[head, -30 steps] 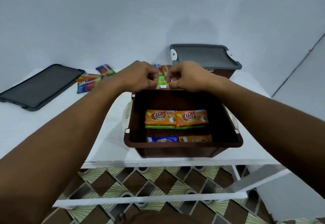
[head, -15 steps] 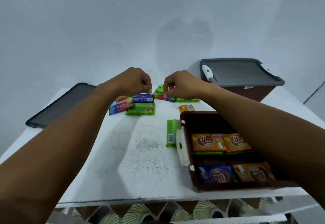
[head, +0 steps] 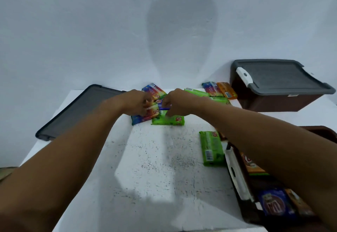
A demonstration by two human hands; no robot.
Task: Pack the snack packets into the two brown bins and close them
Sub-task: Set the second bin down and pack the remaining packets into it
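Observation:
Near the table's far middle lies a cluster of snack packets. My left hand [head: 135,102] is closed on a rainbow-coloured packet [head: 152,113] there. My right hand [head: 176,102] curls its fingers onto the top edge of a green packet [head: 168,120], with a blue packet [head: 165,105] between the two hands. The open brown bin [head: 245,208] sits at the lower right under my right forearm and holds blue and orange packets. A second brown bin [head: 277,103] with its grey lid on stands at the back right. Another green packet [head: 211,148] lies beside the open bin.
A loose grey lid [head: 78,111] lies at the table's left edge. More packets lie by the wall: rainbow [head: 155,91], green [head: 197,92], blue-red [head: 211,88] and orange [head: 227,90]. The white table [head: 145,168] ends near the bottom of the view.
My view has swung left, away from the open bin. Both hands have dropped from above the packet cluster down onto it and closed on packets.

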